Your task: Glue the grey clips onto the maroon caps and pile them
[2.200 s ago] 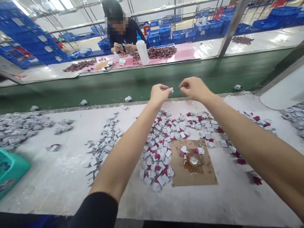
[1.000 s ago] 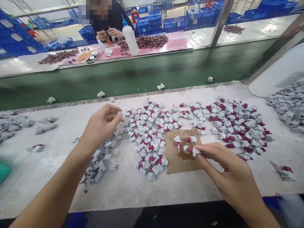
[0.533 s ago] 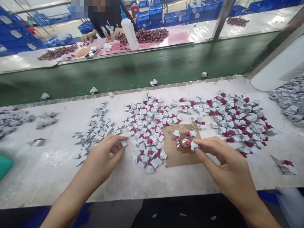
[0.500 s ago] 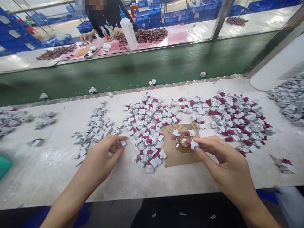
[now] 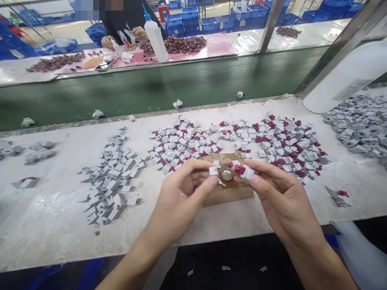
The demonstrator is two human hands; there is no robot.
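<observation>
Between thumb and fingers my left hand [image 5: 184, 193] pinches a small grey-white piece [image 5: 213, 170]. A white and dark red piece [image 5: 244, 171] is gripped by the fingertips of my right hand [image 5: 281, 197]. The two pieces are apart, on either side of a round metal cap [image 5: 226, 174] with amber liquid around it. That cap rests on a brown cardboard square [image 5: 229, 196]. Behind my hands lies a heap of white and red pieces [image 5: 184, 141]. Plain grey pieces [image 5: 111, 177] are piled to the left.
More white-red pieces [image 5: 290, 141] lie at the right, beside a large white bottle [image 5: 344, 84] and a grey heap [image 5: 363, 129]. A green belt [image 5: 136, 94] carries small pieces. Across it, a person [image 5: 130, 20] works near a glue bottle [image 5: 156, 40].
My left hand has moved right, from the grey pile to the cardboard, with a grey-white piece. My right hand has lifted its piece slightly away from the cap. The view has shifted.
</observation>
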